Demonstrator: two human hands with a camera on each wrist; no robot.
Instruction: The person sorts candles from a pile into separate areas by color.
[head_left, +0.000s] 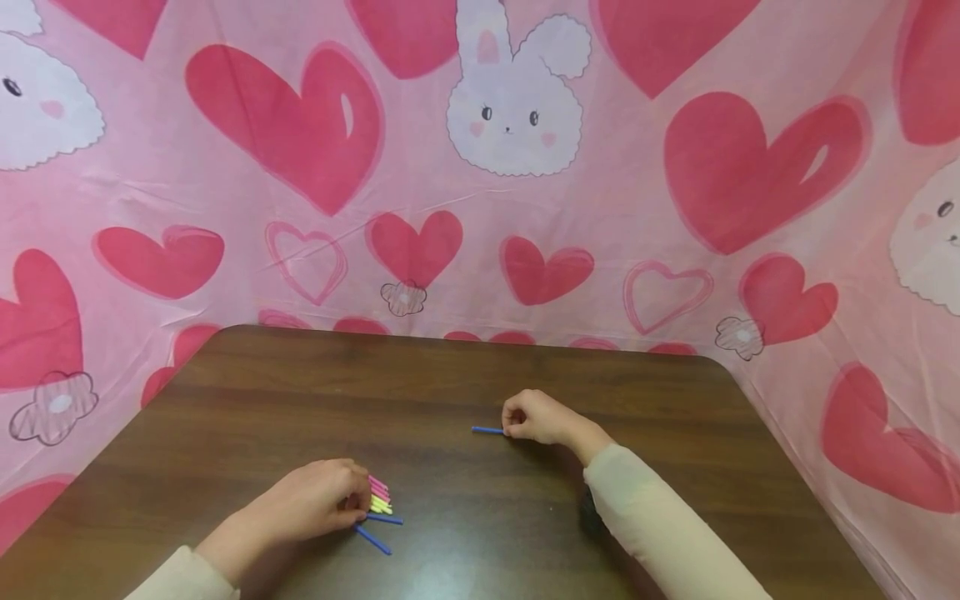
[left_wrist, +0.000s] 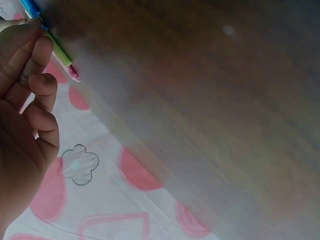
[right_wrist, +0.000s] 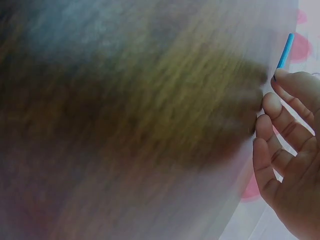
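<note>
On the dark wooden table [head_left: 465, 375] my left hand [head_left: 318, 500] grips a bundle of short coloured sticks [head_left: 378, 496], pink, yellow and blue, whose ends fan out to its right. In the left wrist view the fingers [left_wrist: 30, 65] curl beside blue, green and pink stick ends [left_wrist: 60, 52]. Further back and to the right, my right hand [head_left: 536, 417] pinches one end of a single blue stick [head_left: 487, 430] that lies on the table and points left. In the right wrist view this blue stick [right_wrist: 285, 50] pokes out past the fingertips [right_wrist: 285, 80].
A pink cloth with red hearts [head_left: 315, 125] and white bunnies [head_left: 513, 108] hangs behind the table and around its sides. The table's far edge [head_left: 480, 335] and rounded right corner [head_left: 720, 367] meet this cloth. Cream sleeves [head_left: 660, 533] cover both forearms.
</note>
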